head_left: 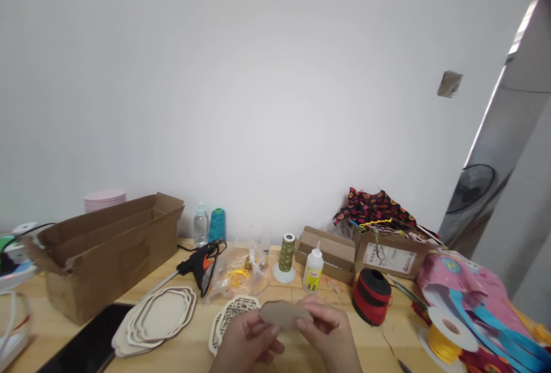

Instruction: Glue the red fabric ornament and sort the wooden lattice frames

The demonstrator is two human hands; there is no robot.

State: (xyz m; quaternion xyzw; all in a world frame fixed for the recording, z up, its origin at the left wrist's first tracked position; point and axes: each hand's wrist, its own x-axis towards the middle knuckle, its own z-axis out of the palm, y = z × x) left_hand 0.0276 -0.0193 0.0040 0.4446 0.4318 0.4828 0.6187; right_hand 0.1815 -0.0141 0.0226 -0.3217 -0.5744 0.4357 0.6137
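Note:
A thin, flat, grey-brown piece with a rounded outline (282, 314) is held up over the table between my two hands. My left hand (249, 338) grips its left end with thumb and fingers. On the other end, my right hand (325, 327) pinches the edge. Beneath and left of the piece lie pale wooden cutouts with a lattice pattern (230, 313), partly covered by my left hand. Farther left is a stack of pale wooden plates with shaped borders (161, 315). A white glue bottle with a yellow label (313, 269) stands upright just beyond my right hand.
A long open cardboard box (116, 252) and a dark flat panel (86, 344) are at left. Behind the cutouts lie a glue gun (198, 264) and a plastic bag (241, 269). Right are a green thread spool (286, 253), a red-black spool (372, 298) and a yellow ribbon reel (445, 344).

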